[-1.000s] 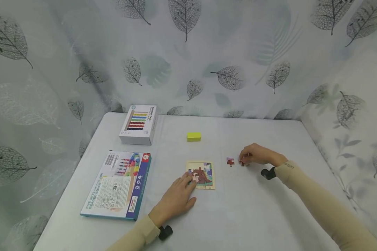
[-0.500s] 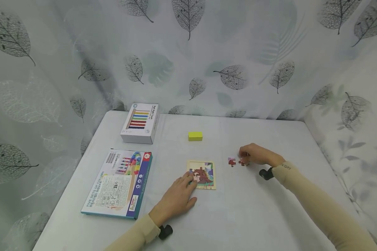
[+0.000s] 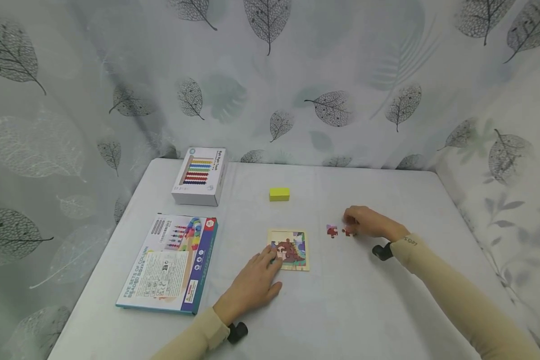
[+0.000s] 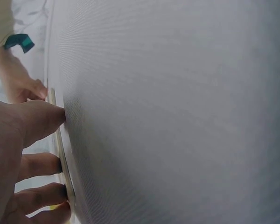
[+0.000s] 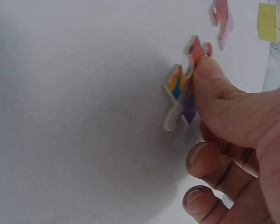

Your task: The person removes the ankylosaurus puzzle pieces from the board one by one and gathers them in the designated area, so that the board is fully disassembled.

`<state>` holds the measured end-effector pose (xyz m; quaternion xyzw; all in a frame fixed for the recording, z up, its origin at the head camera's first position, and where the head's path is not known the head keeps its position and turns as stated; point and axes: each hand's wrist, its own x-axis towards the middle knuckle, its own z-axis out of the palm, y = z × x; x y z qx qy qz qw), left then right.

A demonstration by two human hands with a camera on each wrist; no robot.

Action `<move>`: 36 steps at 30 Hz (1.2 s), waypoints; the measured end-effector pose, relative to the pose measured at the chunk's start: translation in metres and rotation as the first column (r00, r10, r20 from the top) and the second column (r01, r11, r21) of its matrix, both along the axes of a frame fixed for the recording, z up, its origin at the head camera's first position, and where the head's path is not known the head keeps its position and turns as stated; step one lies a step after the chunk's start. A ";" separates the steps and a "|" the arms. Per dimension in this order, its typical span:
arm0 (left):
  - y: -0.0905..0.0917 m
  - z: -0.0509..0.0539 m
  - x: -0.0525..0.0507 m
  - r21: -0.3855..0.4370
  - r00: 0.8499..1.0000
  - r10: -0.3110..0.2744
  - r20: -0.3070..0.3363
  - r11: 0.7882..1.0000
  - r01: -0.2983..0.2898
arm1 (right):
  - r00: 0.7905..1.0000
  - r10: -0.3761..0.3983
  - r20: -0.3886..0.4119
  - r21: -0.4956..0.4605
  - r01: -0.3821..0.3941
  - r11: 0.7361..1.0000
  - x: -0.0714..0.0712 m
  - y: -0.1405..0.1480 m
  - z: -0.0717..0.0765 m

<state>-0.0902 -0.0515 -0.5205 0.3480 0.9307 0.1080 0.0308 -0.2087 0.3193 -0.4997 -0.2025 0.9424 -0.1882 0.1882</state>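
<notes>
L hand (image 3: 247,290), fingers near-straight, on tray (image 3: 307,250) at 8 o'clock, prob. steadying it; R hand (image 3: 371,221), half-curled, thumb-pinches pc (image 5: 176,86), prob. for control; 2nd pc (image 3: 332,231) near, 9 o'clock.

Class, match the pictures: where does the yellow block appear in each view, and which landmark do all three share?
Head: yellow block, just below centre, above the puzzle.
Left wrist: perhaps the yellow sliver, lower left; too little to tell.
Right wrist: near the top right corner.
Shared landmark: the right hand.

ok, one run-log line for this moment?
left hand: rests on puzzle board | right hand: pinches puzzle piece | loose piece: untouched | yellow block: untouched
</notes>
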 end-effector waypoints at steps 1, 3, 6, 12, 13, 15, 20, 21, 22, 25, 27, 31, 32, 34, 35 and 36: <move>0.000 0.000 0.000 -0.001 1.000 0.001 0.000 1.000 -0.001 | 1.000 -0.005 -0.009 0.001 0.005 1.000 0.000 0.000 -0.001; 0.000 0.001 0.000 0.000 1.000 0.003 -0.001 1.000 -0.003 | 1.000 -0.005 -0.025 0.001 0.005 1.000 0.000 0.001 -0.001; -0.001 0.002 0.000 0.001 1.000 0.002 -0.005 1.000 -0.002 | 0.999 -0.001 -0.043 -0.005 0.000 1.000 0.000 0.001 0.000; -0.002 0.003 0.000 0.000 1.000 0.003 -0.001 1.000 -0.003 | 0.997 0.025 -0.073 0.003 -0.025 1.000 0.000 -0.017 0.014; -0.002 0.003 -0.001 -0.001 1.000 0.002 -0.001 1.000 -0.002 | 0.997 0.026 -0.070 0.006 -0.025 1.000 0.000 -0.023 0.018; -0.002 0.003 -0.001 -0.001 1.000 0.001 -0.004 1.000 -0.001 | 0.998 0.033 -0.063 0.017 -0.032 0.999 0.001 -0.036 0.024; -0.002 0.002 -0.002 0.006 1.000 -0.005 -0.017 1.000 0.005 | 0.990 0.122 -0.075 0.018 -0.121 0.992 0.005 -0.073 0.034; -0.002 0.002 -0.002 0.004 1.000 -0.005 -0.016 1.000 0.005 | 0.983 0.155 -0.093 0.014 -0.155 0.988 0.005 -0.080 0.034; -0.002 0.002 -0.002 0.003 1.000 -0.005 -0.014 1.000 0.005 | 0.975 0.190 -0.114 0.011 -0.190 0.982 0.006 -0.087 0.034; -0.002 0.003 -0.003 -0.006 1.000 -0.005 -0.008 1.000 0.005 | 0.954 0.261 -0.145 0.006 -0.263 0.965 0.006 -0.103 0.032; -0.001 0.003 -0.003 -0.012 1.000 -0.003 0.003 1.000 0.003 | 0.943 0.299 -0.146 0.010 -0.300 0.954 0.006 -0.112 0.030; 0.000 0.002 -0.004 -0.018 1.000 0.001 0.030 1.000 -0.001 | 0.926 0.358 -0.118 0.054 -0.354 0.934 0.004 -0.123 0.024; 0.000 0.002 -0.003 -0.020 0.999 0.002 0.034 1.000 -0.001 | 0.920 0.373 -0.117 0.072 -0.367 0.928 0.003 -0.125 0.022; 0.000 0.001 -0.003 -0.023 0.999 0.002 0.038 1.000 -0.001 | 0.913 0.393 -0.114 0.105 -0.382 0.918 0.002 -0.128 0.019; 0.000 0.001 -0.003 -0.024 0.999 0.002 0.040 1.000 -0.001 | 0.912 0.395 -0.107 0.117 -0.383 0.916 0.002 -0.129 0.018; 0.000 0.000 -0.003 -0.025 0.999 0.002 0.041 1.000 -0.001 | 0.914 0.394 -0.099 0.126 -0.381 0.916 0.001 -0.130 0.017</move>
